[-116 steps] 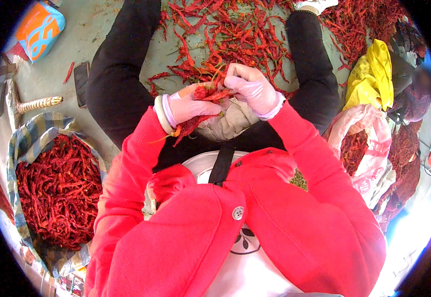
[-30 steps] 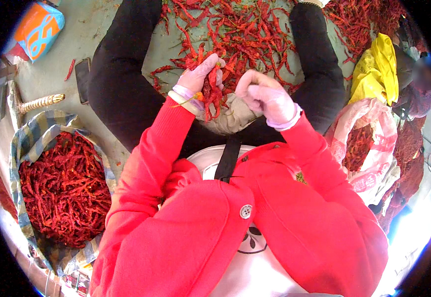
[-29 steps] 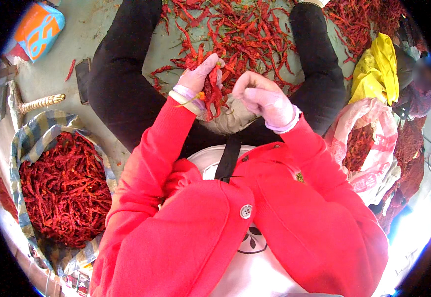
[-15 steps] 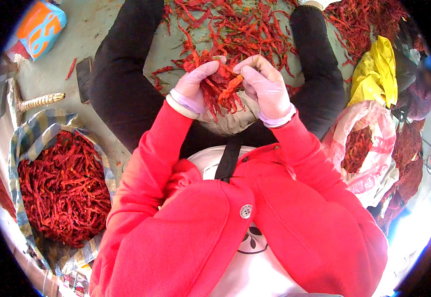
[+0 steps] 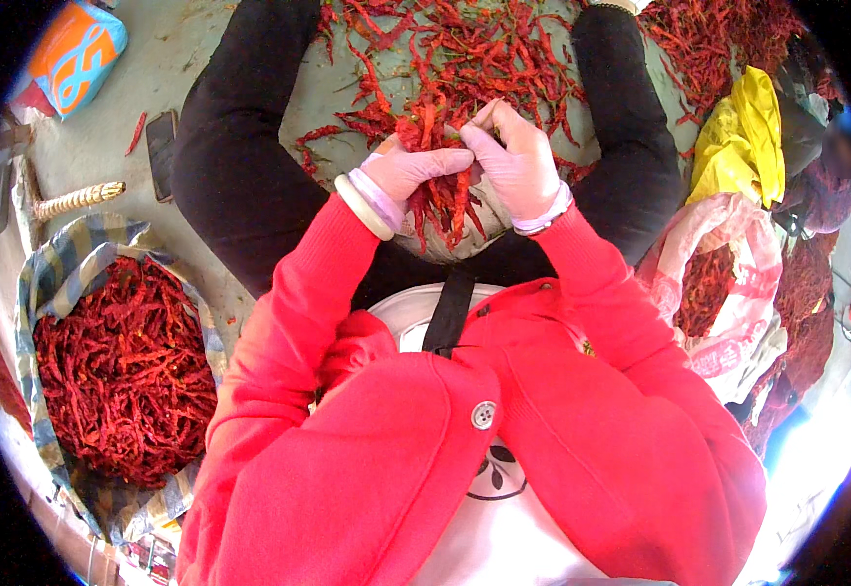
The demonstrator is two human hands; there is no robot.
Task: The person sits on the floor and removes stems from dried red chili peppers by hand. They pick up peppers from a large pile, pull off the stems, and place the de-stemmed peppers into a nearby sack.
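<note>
A bunch of dried red chilies hangs from my gloved left hand, whose fingers are wrapped round it with the thumb across the top. Close against it, my gloved right hand pinches with thumb and forefinger at the chilies' upper ends. What exactly sits in that pinch is too small to make out; it looks like a stem end. Just beyond both hands, loose red chilies lie spread over the grey-green floor between my legs. A pale cloth-like bundle shows partly behind the bunch.
At my left stands a checked sack full of red chilies. A phone and an orange-and-blue package lie farther up. On the right are a yellow bag, a pink-and-white plastic bag with chilies, and another chili heap.
My left thumb has swung down across the bunch toward the right hand. The right hand stays close by, and the orange chili piece that showed at its fingers is no longer visible there.
</note>
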